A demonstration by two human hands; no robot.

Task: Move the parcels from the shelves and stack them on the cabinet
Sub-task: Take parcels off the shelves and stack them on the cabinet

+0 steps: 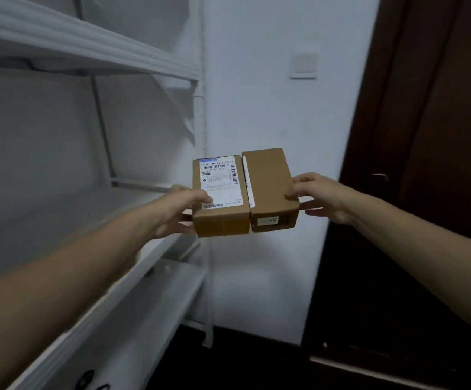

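Clear of the white shelves, the left grip pinches the labelled parcel and the right grip pinches the plain parcel, pressed side by side in mid-air, so any easing of that inward squeeze could let one slip and drop

My left hand grips the left parcel at its outer side, my right hand the right parcel; the two parcels touch side by side. Shelves stand to my left, a wall behind the parcels, a door to the right.
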